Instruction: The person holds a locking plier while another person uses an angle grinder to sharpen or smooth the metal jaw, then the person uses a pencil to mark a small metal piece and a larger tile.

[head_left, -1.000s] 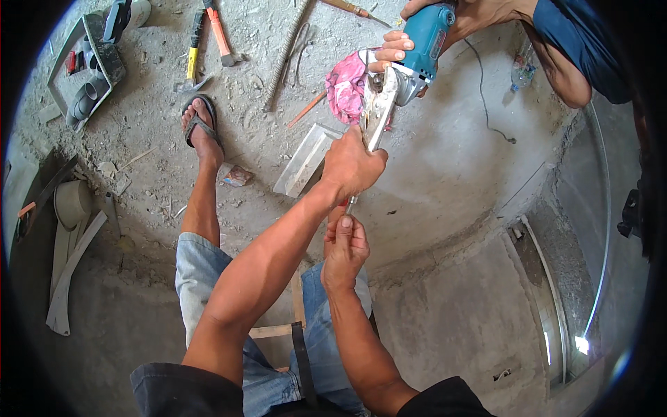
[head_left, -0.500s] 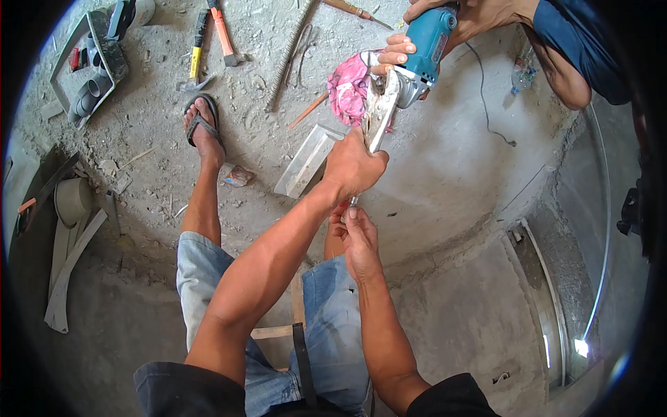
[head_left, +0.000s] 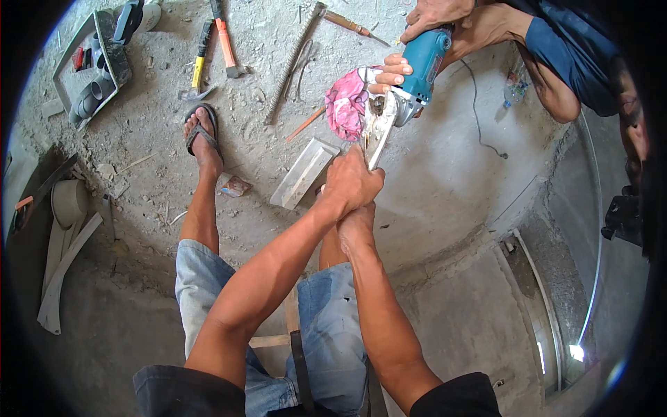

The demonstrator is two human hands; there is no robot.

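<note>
My left hand [head_left: 353, 179] is closed round a long, narrow white strip [head_left: 379, 137], stained and dirty, which slants up and to the right. Directly below, my right hand [head_left: 357, 224] presses against the left one. It looks curled round the strip's lower end, though its fingers are largely hidden. At the strip's upper end sits the head of a teal angle grinder [head_left: 421, 66]. A co-worker's hands [head_left: 438, 15] hold the grinder, with fingers also near the strip. A pink patterned cloth [head_left: 345, 104] lies beside the strip's upper part.
On the dusty floor lie a grey metal channel [head_left: 306, 172], two hammers [head_left: 226, 45] [head_left: 197, 73], a ridged bar [head_left: 292, 66] and a wooden-handled tool [head_left: 347, 24]. A tray [head_left: 62, 87] with pipe fittings stands far left. A cord [head_left: 476, 104] trails right of the grinder.
My right hand has moved up from the strip's lower end, where its fingers were pinched, to beneath my left hand. My left hand and the strip have shifted slightly down in view.
</note>
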